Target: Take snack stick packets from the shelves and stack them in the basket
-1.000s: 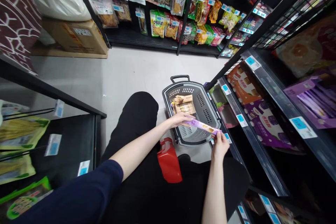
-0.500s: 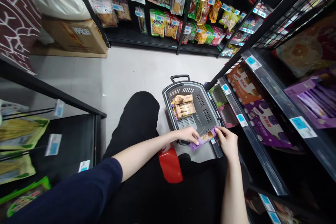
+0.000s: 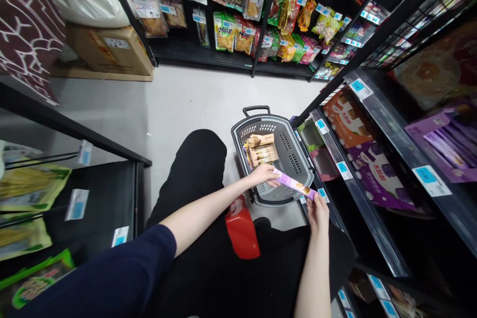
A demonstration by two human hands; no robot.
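Note:
A slim purple snack packet (image 3: 294,184) with a food picture on it is stretched between my two hands, above the near end of a grey shopping basket (image 3: 235,131). My left hand (image 3: 264,175) pinches its left end, the fingers closed. Its right end is gripped by my right hand (image 3: 318,208), thumb against fingertips. Inside the basket, at the far left, lies a pile of brown and yellow packets (image 3: 262,150). A red object (image 3: 241,228) rests by my lap; its kind I cannot make out.
On the right, a shelf carries purple snack boxes (image 3: 380,174) and an open box of purple packets (image 3: 447,144). Bagged snacks (image 3: 233,34) hang on the back rack. A cardboard box (image 3: 108,52) stands far left. Another black shelf (image 3: 104,198) is at my left.
The packet has turned: its left end rose and its right end dropped. My left hand moved up and slightly left; my right hand shifted lower and rolled palm-upward.

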